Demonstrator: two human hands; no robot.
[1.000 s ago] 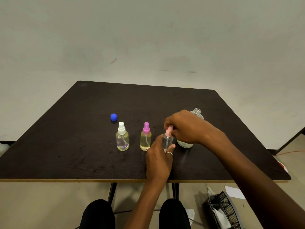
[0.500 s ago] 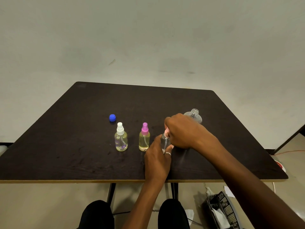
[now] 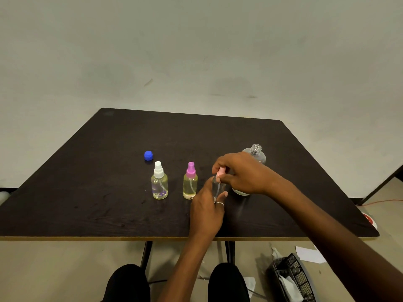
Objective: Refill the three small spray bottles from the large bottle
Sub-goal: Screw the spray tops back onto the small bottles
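Three small spray bottles stand in a row on the dark table [image 3: 87, 192]. The white-capped bottle [image 3: 159, 182] on the left and the purple-capped bottle [image 3: 190, 182] beside it both hold yellowish liquid. My left hand [image 3: 207, 211] grips the body of the third, clear bottle [image 3: 218, 188]. My right hand [image 3: 242, 173] pinches its pink spray cap [image 3: 220, 172] from above. The large clear bottle [image 3: 256, 152] stands uncapped behind my right hand, its lower half hidden. Its blue cap [image 3: 148, 155] lies behind the white-capped bottle.
The table's front edge runs just above my knees. A black mesh basket [image 3: 292, 280] with paper in it sits on the floor at the lower right, next to a loose white sheet [image 3: 308, 255].
My right hand has shifted slightly on the pink cap while my left hand keeps hold of the clear bottle. The other bottles have not moved.
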